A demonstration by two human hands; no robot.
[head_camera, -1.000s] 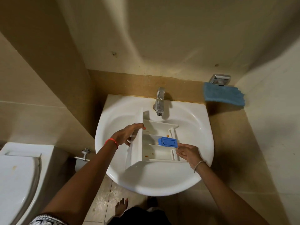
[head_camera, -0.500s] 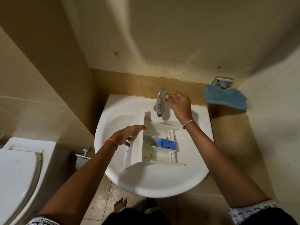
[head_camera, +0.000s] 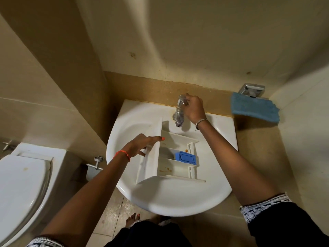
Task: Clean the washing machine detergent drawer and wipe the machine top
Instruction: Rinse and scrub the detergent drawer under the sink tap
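The white detergent drawer (head_camera: 153, 157) lies in the white sink basin (head_camera: 178, 198), its compartments facing up, with a blue insert (head_camera: 186, 158) in the middle one and brown stains inside. My left hand (head_camera: 140, 145) grips the drawer's front panel at its left side, thumb stretched along the top edge. My right hand (head_camera: 193, 108) is at the back of the sink, fingers curled round the top of the chrome tap (head_camera: 180, 113). No water shows at the spout.
A blue cloth (head_camera: 254, 111) hangs on a chrome holder (head_camera: 252, 90) on the right wall. A toilet (head_camera: 23, 184) stands at the left, a chrome paper holder (head_camera: 96, 164) between it and the sink. My bare foot (head_camera: 132, 220) is below the basin.
My right hand left the drawer's right side, rose to the back of the sink and closed on the tap handle. My left hand kept its hold on the drawer.
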